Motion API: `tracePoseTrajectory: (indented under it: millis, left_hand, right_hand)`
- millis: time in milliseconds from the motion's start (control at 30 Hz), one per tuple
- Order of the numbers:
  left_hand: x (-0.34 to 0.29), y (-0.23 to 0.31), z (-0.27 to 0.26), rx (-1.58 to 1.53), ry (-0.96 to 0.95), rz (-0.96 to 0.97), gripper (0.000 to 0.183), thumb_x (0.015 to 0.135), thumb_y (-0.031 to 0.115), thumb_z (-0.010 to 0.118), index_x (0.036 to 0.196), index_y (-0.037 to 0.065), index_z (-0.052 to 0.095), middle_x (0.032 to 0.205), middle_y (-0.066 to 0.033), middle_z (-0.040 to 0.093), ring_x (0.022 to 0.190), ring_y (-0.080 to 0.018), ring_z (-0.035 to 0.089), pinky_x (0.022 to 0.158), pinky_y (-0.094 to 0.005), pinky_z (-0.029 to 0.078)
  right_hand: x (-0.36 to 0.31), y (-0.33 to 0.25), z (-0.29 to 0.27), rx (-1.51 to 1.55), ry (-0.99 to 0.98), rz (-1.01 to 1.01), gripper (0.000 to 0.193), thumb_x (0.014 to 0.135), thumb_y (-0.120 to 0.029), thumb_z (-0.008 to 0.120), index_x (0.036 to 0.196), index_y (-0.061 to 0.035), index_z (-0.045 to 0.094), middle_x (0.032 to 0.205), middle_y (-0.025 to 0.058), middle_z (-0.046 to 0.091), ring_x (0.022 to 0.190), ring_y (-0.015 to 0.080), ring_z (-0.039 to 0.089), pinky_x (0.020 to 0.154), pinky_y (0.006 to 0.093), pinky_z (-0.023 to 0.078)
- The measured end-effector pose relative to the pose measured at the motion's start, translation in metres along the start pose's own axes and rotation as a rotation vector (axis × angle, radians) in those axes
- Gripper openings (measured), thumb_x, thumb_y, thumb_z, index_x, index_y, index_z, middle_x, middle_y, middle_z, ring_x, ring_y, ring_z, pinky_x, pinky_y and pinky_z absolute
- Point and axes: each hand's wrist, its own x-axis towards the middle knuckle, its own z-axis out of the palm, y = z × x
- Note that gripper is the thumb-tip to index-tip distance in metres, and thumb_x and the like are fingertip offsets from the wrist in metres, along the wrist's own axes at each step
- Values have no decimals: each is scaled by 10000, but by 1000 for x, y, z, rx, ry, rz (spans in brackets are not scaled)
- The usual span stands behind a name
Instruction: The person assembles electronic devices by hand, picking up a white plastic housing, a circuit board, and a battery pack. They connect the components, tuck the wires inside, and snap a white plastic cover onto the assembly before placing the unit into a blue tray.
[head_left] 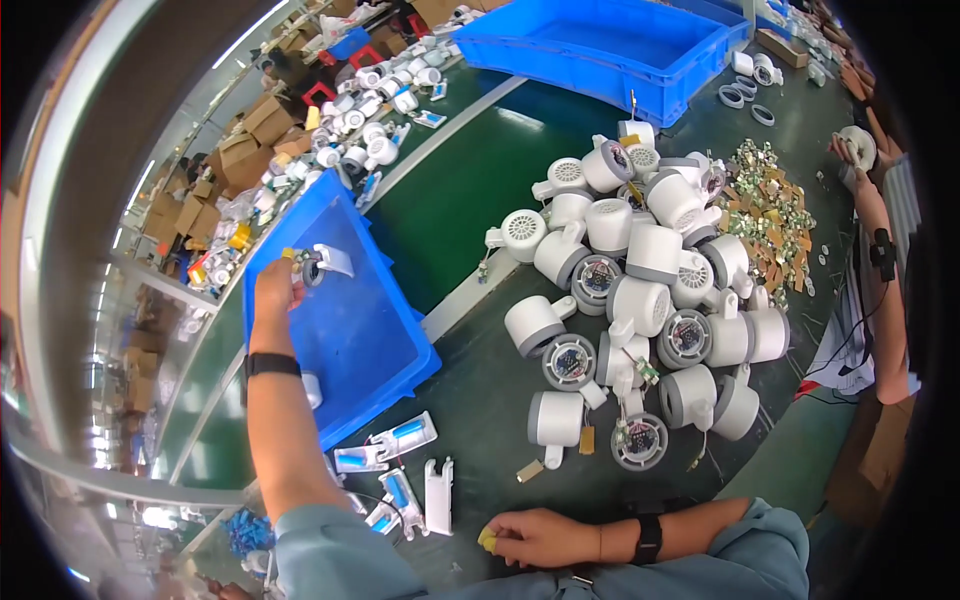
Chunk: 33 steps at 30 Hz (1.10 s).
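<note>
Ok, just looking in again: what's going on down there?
A person is working at a dark green table. Their left hand is over the left blue bin, beside a white piece and a grey ring; whether it grips them is unclear. Their right hand holds a small yellow item near the lower edge. White-and-grey housings are heaped right of that bin, beside a pile of small circuit boards.

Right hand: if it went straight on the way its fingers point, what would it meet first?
Heading left, the right hand, holding a small yellow piece, would probably meet the lower end of the slim white plastic part first, though the hand's height is unclear.
</note>
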Motion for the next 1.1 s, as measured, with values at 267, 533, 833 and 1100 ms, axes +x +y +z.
tracePoseTrajectory:
  millis: [267, 533, 833, 1100]
  left_hand:
    - [-194, 10, -109, -412, -322, 399, 216, 952, 217, 548, 949, 12, 613, 830, -52, 650, 728, -123, 609, 706, -241, 485]
    - [-367, -68, -77, -659, -700, 354, 312, 802, -59, 669, 1083, 50, 589, 985, -80, 614, 850, -203, 654, 752, -324, 529]
    - [-420, -102, -15, -819, -631, 40, 628, 763, -123, 628, 1330, 38, 409, 1251, -109, 514, 903, -145, 613, 705, -244, 508]
    - [-425, -107, -5, -688, -464, 208, 391, 800, -80, 620, 1161, 24, 512, 919, -21, 595, 822, -96, 573, 758, -241, 460]
  right_hand:
    - [4, 12, 1, 93, 114, -227, 216, 944, -146, 534, 1135, -47, 548, 1000, 33, 604, 766, 86, 597, 621, 237, 510]
    - [-4, -21, 9, 391, -9, -503, 689, 939, -216, 556, 1483, -77, 157, 1453, 128, 299, 1212, 231, 491, 949, 396, 466]
    - [-7, -19, 13, 469, 206, -388, 578, 941, -219, 539, 1433, -75, 271, 1286, 101, 494, 1104, 194, 550, 876, 374, 504]
    - [-7, -19, 14, 430, 332, -420, 595, 906, -172, 537, 1433, -72, 280, 1289, 109, 495, 1068, 199, 556, 828, 368, 510]
